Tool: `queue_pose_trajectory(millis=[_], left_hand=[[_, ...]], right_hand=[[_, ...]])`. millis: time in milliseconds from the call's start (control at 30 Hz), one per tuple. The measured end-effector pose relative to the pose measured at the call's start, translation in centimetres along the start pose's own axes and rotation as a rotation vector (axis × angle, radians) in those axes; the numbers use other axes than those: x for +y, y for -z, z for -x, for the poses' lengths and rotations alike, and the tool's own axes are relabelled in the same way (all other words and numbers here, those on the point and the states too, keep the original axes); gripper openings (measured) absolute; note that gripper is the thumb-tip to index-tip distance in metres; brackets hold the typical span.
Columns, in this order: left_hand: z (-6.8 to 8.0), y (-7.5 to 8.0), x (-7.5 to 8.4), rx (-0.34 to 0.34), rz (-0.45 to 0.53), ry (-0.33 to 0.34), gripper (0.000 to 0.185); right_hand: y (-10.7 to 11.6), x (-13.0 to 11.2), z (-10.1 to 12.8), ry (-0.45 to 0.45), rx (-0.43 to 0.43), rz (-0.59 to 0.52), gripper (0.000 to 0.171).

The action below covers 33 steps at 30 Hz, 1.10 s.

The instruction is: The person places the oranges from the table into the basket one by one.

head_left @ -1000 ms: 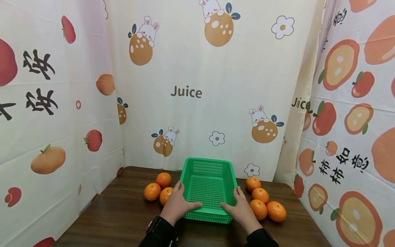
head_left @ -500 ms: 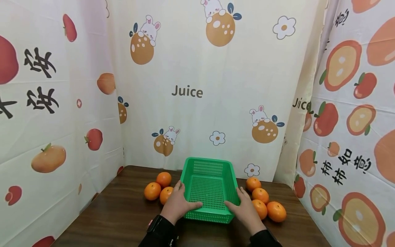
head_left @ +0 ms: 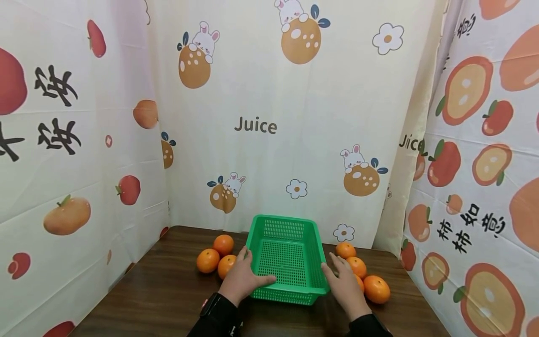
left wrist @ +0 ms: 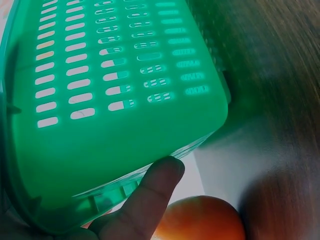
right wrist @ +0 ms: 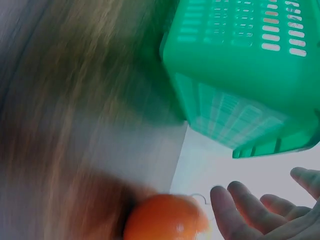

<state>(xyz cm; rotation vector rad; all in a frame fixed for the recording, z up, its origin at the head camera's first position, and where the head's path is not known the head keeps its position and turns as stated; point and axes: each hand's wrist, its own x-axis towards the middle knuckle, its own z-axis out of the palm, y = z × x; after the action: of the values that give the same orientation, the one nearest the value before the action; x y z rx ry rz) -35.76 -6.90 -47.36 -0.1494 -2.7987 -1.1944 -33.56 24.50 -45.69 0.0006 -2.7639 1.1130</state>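
A dark brown wooden table sits in a corner made of cloth walls printed with bunnies, oranges, flowers and the word "Juice".

The left hand holds the near left corner of the green basket. Its thumb is curled over the rim and lies inside the basket, and its fingers wrap along the outside wall. The basket sits on the table, right between the two hands.

Just past the left fingers, on the outer side, there are three oranges close together. The nearest one almost touches the hand.

The right hand is off the basket, just beside its right wall. Its fingers are spread apart and relaxed, and they hold nothing. They hover above a row of four oranges on the table. The hand covers part of one of them. The orange on the outer side of the fingers is the biggest in view. Another orange lies past the fingertips, near the back wall.

Both arms wear black sleeves.
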Motion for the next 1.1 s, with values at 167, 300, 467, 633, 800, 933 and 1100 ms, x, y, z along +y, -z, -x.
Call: queue_pose_trajectory(millis=[167, 300, 467, 633, 800, 933, 1100], left_hand=[[0.0, 0.1, 0.0, 0.001, -0.009, 0.005, 0.133], [0.0, 0.0, -0.1, 0.002, -0.013, 0.009, 0.133], [0.0, 0.1, -0.1, 0.000, -0.018, 0.007, 0.133], [-0.3, 0.0, -0.2, -0.006, -0.022, 0.001, 0.132], [-0.2, 0.0, -0.1, -0.010, -0.016, 0.000, 0.131], [0.0, 0.0, 0.0, -0.014, -0.010, 0.011, 0.131], [0.1, 0.1, 0.0, -0.014, -0.010, 0.021, 0.131]], right_hand=[[0.6, 0.4, -0.1, -0.002, 0.038, 0.071, 0.080], [0.9, 0.9, 0.0, -0.003, 0.071, 0.106, 0.083], [1.3, 1.7, -0.1, 0.000, 0.116, 0.167, 0.071], [1.5, 2.5, -0.6, -0.048, 0.103, 0.224, 0.067], [1.4, 3.4, -0.9, -0.091, 0.063, 0.256, 0.065], [1.2, 4.0, -1.0, -0.116, 0.019, 0.269, 0.067], [0.9, 4.4, -1.0, -0.123, -0.020, 0.258, 0.069]])
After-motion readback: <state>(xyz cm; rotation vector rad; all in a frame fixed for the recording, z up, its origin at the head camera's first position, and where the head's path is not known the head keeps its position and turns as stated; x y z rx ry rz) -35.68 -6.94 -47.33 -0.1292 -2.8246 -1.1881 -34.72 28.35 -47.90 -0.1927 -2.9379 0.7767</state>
